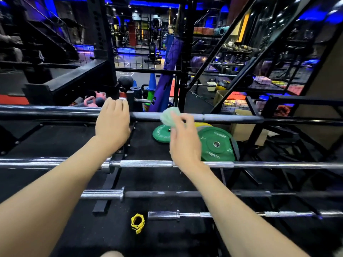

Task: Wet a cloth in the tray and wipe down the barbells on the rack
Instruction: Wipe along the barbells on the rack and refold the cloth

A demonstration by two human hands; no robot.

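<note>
pale green cloth (169, 115), green plates (216, 144), yellow collar (137, 223), blk rack (259, 127)

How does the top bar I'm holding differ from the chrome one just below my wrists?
The top bar has a dark, matte shaft; the chrome bar is bright and shiny. The left hand grips the top bar and the right hand holds the cloth against it; the chrome bar is untouched. Both lie horizontally on the rack.
</note>
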